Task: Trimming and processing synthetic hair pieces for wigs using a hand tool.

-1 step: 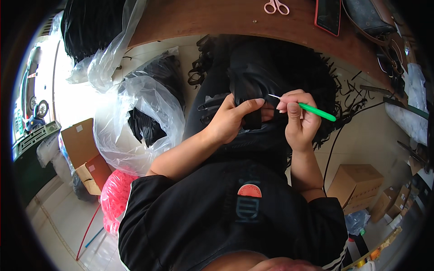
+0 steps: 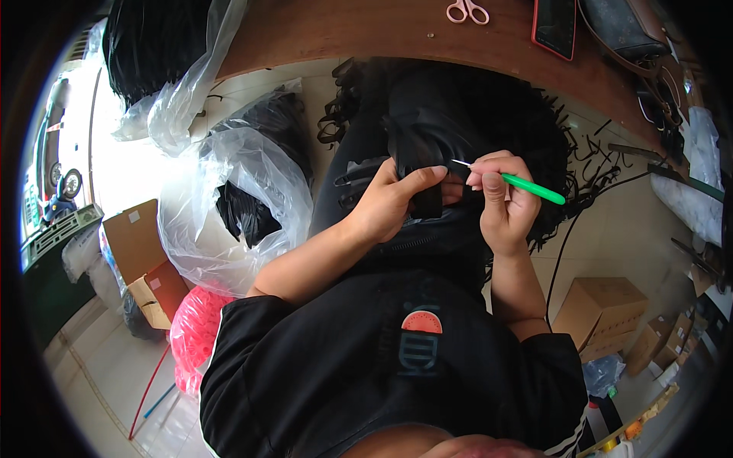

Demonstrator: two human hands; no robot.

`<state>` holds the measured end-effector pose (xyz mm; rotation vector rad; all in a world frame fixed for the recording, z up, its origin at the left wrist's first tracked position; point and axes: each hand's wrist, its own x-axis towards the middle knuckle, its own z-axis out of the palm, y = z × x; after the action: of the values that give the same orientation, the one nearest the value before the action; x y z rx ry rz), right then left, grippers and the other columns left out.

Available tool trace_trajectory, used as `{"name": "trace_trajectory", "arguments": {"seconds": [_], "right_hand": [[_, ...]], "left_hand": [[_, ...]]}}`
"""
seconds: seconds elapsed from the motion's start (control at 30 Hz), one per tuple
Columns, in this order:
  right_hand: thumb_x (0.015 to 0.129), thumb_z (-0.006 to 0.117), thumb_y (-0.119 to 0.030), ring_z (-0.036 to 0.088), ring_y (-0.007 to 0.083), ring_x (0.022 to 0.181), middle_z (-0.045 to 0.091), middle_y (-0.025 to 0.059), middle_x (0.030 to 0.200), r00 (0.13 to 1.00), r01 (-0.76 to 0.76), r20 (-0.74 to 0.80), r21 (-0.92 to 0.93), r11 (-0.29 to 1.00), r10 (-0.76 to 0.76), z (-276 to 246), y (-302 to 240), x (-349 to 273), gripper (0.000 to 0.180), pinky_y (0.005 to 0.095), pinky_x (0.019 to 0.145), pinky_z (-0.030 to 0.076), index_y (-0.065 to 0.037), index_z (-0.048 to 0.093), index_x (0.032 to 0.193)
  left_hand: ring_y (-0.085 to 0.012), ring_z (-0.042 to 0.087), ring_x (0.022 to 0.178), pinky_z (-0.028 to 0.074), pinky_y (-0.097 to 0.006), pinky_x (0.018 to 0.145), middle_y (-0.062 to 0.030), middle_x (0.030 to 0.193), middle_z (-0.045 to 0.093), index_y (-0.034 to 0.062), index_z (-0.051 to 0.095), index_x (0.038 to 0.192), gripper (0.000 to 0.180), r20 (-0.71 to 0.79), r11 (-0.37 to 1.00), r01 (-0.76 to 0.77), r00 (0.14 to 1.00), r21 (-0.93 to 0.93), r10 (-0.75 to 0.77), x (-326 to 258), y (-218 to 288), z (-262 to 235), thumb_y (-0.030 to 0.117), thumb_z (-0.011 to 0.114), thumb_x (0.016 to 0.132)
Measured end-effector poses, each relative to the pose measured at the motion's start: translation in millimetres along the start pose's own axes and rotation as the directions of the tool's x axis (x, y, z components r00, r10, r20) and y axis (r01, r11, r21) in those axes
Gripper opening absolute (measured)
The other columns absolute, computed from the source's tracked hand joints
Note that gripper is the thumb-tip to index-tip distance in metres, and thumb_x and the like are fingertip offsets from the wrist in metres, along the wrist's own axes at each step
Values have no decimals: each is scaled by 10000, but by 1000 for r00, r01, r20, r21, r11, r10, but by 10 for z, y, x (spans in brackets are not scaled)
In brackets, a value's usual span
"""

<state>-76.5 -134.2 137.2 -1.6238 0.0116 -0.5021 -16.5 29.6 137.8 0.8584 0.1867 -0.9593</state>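
Head view, looking down over the lap. Left hand (image 2: 393, 200) clenched on a black hair piece (image 2: 427, 153), thumb laid flat across the top of a gathered strand, fingers tucked under it; the hair sits on the person's lap, centre of frame, curls spilling off to the far side and right. Right hand (image 2: 500, 200) grasps a green-handled hook needle (image 2: 527, 185) between thumb and forefinger, other fingers curled in behind. Needle's long axis runs right-near to left-far, handle end sticking out right past the knuckles, thin metal tip (image 2: 460, 162) pointing left toward the left thumb. Tip just beside the pinched strand, whether touching it cannot be told. The strand lies left of the needle tip, so the right hand is the nearer one to work the point, the left merely holds the hair fast. Around: clear plastic bag (image 2: 221, 191) with more black hair on the left, red mesh bundle (image 2: 195, 328) near-left, cardboard boxes (image 2: 603, 305) right, brown wooden table (image 2: 382, 30) far, with pink-handled scissors (image 2: 467, 11) and a red-edged phone (image 2: 555, 27) on it.
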Motion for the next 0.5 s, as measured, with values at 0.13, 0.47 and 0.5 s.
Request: {"name": "trace_trajectory", "arguments": {"seconds": [0.13, 0.47, 0.5], "right_hand": [[953, 614, -130, 592, 130, 650, 634, 92, 788, 1000, 13, 28, -71, 997, -11, 0, 28, -8, 141, 231, 579, 457, 2, 606, 904], [935, 632, -123, 606, 189, 646, 631, 89, 752, 999, 27, 41, -198, 980, -19, 0, 16, -2, 126, 271, 588, 466, -16, 610, 871], [931, 634, -117, 610, 201, 649, 631, 88, 753, 997, 59, 54, -226, 972, -48, 5, 13, 1, 116, 277, 592, 472, -19, 611, 874]], "left_hand": [[-237, 697, 868, 580, -354, 823, -174, 964, 694, -96, 650, 1027, 235, -15, 999, -2, 1000, 36, 3, -10, 2, 5, 115, 588, 944], [-221, 695, 862, 574, -332, 807, -154, 949, 700, -87, 660, 1016, 224, -9, 998, -21, 1000, 57, 21, -8, -1, 14, 111, 585, 944], [-216, 694, 860, 573, -331, 804, -150, 946, 700, -86, 660, 1010, 219, -18, 998, -22, 1000, 56, 24, -14, 4, 23, 108, 584, 944]]}}
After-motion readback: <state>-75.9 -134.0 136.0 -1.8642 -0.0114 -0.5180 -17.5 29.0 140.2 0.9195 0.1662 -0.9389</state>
